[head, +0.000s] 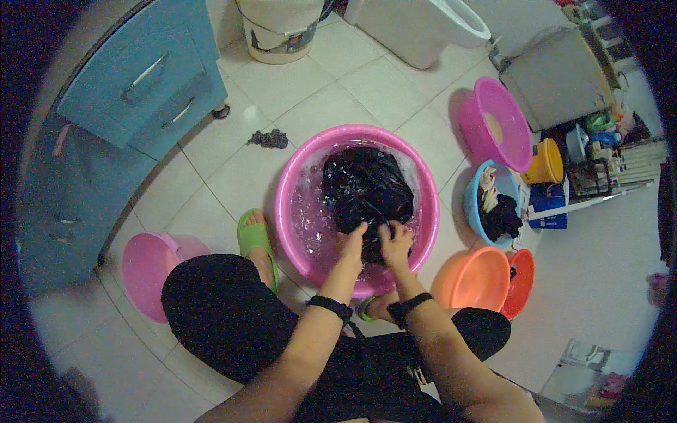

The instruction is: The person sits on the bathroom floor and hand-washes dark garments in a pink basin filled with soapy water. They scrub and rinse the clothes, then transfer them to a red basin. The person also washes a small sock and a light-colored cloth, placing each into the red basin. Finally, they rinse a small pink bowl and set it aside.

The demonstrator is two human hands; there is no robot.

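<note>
A round pink plastic basin (pixel 285 211) stands on the floor in front of me, between my feet. Sudsy water (pixel 312 227) fills much of it. A wet black cloth garment (pixel 367 182) lies bunched in the water, partly above the surface. My left hand (pixel 351 246) grips the garment's near edge, its thumb on top and its other fingers mostly hidden. Just to its right, my right hand (pixel 395 243) has its fingers curled into the same dark fabric. Both wrists wear black bands.
A small dark wet cloth (pixel 270 139) lies on the tiles. To the right are a blue basin (pixel 472 206) with clothes, an orange basin (pixel 481 277), a magenta basin (pixel 502 124) and a yellow bucket (pixel 550 161). A pink bucket (pixel 148 275) and blue cabinet (pixel 153 79) are left; a toilet (pixel 423 31) is ahead.
</note>
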